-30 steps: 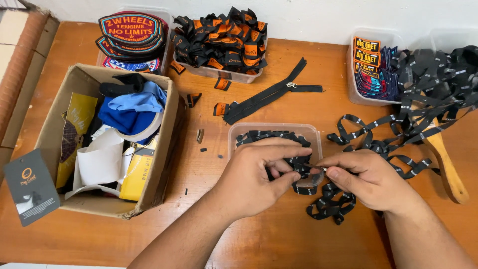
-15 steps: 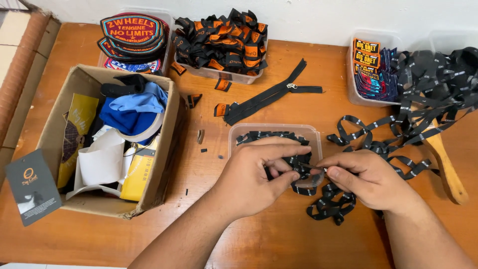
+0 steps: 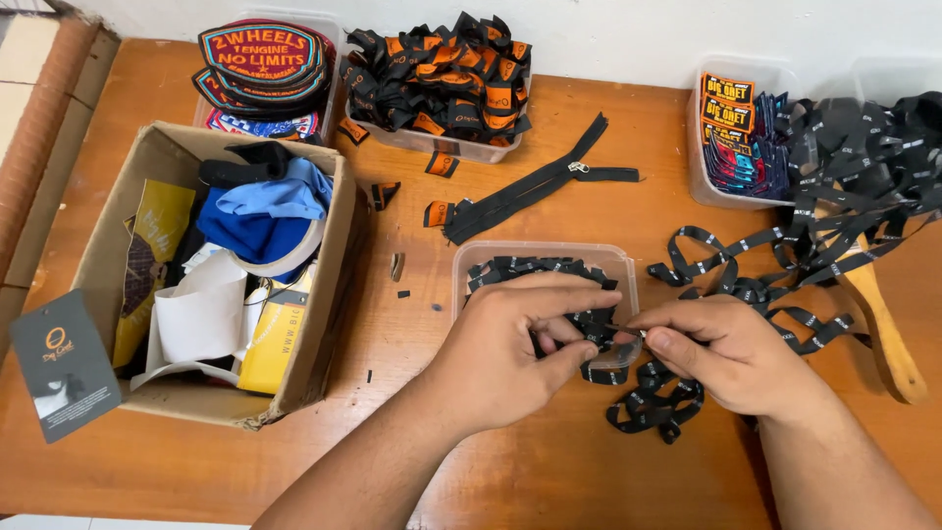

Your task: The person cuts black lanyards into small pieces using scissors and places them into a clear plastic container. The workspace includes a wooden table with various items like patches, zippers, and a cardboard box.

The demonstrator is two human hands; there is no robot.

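Observation:
My left hand (image 3: 510, 348) and my right hand (image 3: 731, 351) meet over the near right corner of a clear plastic tray (image 3: 520, 253) that holds small black labels. Both pinch a black woven label ribbon (image 3: 597, 324) between thumb and fingers. The ribbon (image 3: 653, 402) loops on the table under my right hand and runs off to a large tangle of the same ribbon (image 3: 854, 177) at the right.
An open cardboard box (image 3: 324, 324) of cloth and paper stands at the left, with a dark card (image 3: 64, 363) beside it. Round patches (image 3: 260, 54), a tray of black-orange labels (image 3: 442, 79), a black zipper (image 3: 535, 186), a tub of patches (image 3: 736, 128) and a wooden handle (image 3: 883, 324) lie around.
Both hands stay at the tray corner. Only the fingers have shifted slightly on the ribbon.

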